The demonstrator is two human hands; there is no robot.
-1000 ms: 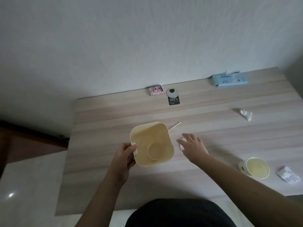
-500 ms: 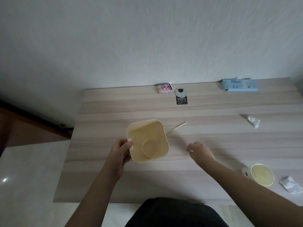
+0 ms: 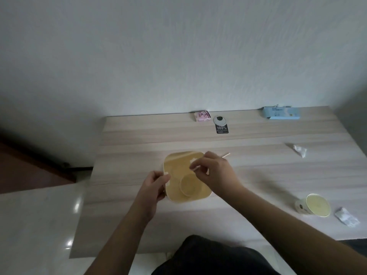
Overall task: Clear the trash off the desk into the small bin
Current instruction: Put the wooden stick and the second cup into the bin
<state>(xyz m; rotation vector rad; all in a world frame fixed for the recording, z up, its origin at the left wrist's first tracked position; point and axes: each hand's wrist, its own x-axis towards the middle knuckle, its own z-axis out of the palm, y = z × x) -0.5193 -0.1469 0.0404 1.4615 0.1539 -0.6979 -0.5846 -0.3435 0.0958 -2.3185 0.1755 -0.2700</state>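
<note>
A person's left hand (image 3: pixel 154 185) is gripping the left rim of a small pale-yellow square plastic bin (image 3: pixel 185 176), which is sitting near the middle of the light wood-grain tabletop (image 3: pixel 139 135), a little toward its near edge, with a round yellow paper cup (image 3: pixel 189 184) lying inside it. The right hand (image 3: pixel 213 173) is hovering over the bin's right side, its thumb and fingers pinching a small white scrap of paper (image 3: pixel 193 164) above the opening. A thin wooden stick (image 3: pixel 225 155) is lying just behind the bin's far right corner. Toward the tabletop's near right corner, a second yellow paper cup (image 3: pixel 315 205) is resting on its side beside a crumpled white wrapper (image 3: pixel 346 216). Another crumpled white scrap (image 3: pixel 298 149) is lying nearer the right edge, farther back. Along the far edge, a pink packet (image 3: pixel 202 116), a black-and-white hang tag printed "100%" (image 3: pixel 221 125) and a light-blue tissue pack (image 3: pixel 282 113) are lined up against the wall.
</note>
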